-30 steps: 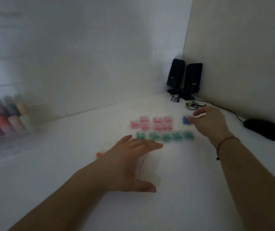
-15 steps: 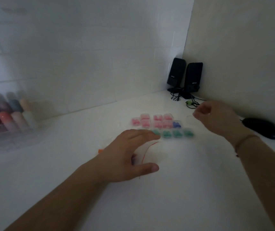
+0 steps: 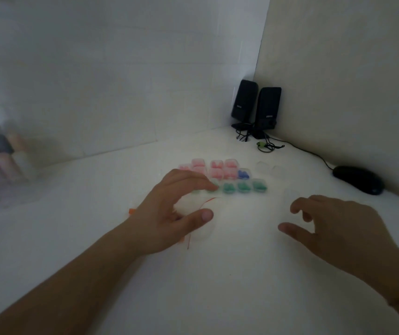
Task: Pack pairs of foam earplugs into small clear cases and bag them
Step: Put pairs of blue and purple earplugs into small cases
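Right hand (image 3: 334,228) has drawn back from the blue case (image 3: 243,173), grip loosely spread, empty. Left hand (image 3: 169,213), nearer, fingertips touching the green case row (image 3: 237,187) running left-right on the table (image 3: 218,286); pinch uncertain.

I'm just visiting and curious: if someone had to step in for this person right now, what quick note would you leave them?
Left hand: fingers curled, fingertips on the near row of green cases; whether it grips one, I cannot tell.
Right hand: loosely curled above the table, holding nothing.
Done: pink cases, one blue case and the green ones sit filled in a cluster mid-table.
Two empty clear cases lie to the right of the cluster. A clear bag with a red strip lies under the left hand.
Left: none look bagged yet; bag the filled cases, fill the empties.
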Tool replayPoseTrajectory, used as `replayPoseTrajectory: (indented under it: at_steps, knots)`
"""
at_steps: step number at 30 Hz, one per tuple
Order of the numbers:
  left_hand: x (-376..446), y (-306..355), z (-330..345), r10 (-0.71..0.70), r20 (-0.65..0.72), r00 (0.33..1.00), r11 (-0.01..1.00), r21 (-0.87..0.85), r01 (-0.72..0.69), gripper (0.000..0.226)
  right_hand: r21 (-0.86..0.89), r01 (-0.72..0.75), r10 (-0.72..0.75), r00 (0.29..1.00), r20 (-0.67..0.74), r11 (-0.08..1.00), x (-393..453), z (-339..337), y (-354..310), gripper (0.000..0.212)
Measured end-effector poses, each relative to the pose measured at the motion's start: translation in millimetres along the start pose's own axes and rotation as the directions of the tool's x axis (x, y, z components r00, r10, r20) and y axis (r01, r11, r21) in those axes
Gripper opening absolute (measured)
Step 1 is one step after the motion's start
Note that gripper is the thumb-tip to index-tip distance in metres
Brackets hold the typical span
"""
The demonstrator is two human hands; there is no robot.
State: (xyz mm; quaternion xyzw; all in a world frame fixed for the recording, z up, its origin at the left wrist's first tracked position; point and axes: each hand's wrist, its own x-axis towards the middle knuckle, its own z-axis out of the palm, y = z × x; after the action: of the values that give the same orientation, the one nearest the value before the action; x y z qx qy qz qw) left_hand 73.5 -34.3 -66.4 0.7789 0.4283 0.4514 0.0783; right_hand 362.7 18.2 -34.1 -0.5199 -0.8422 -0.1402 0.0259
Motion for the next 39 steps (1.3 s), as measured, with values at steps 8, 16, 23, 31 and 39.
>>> replayPoseTrajectory:
  at_steps: [8, 16, 23, 31, 39]
  knots:
    - [0.0, 14.0, 9.4, 0.031, -0.067, 0.997, 0.996, 0.080, -0.026, 0.039, 0.103, -0.049, 0.050, 0.999, -0.006, 0.993, -2.3, 12.2, -11.3, 0.044]
    - [14.8, 24.5, 1.7, -0.641, 0.145, 0.754, 0.494, -0.674, 0.550, 0.054, 0.396, 0.464, -0.179, 0.798, -0.576, 0.792, 34.4, -32.6, -64.5, 0.037]
    - [13.6, 22.2, -13.0, -0.537, 0.385, 0.751, 0.111, -0.850, 0.515, 0.050, 0.579, 0.639, -0.177, 0.734, -0.655, 0.507, 62.6, -14.4, -94.2, 0.032]
    - [13.5, 10.6, -7.6, -0.542, 0.290, 0.789, 0.101, -0.909, 0.404, 0.047, 0.504, 0.678, -0.030, 0.611, -0.791, 0.535, 58.6, -5.7, -97.4, 0.008]
    - [11.5, 8.9, -2.6, -0.517, 0.201, 0.832, 0.167, -0.930, 0.328, 0.058, 0.431, 0.661, -0.072, 0.591, -0.804, 0.615, 55.1, -5.3, -105.7, 0.017]
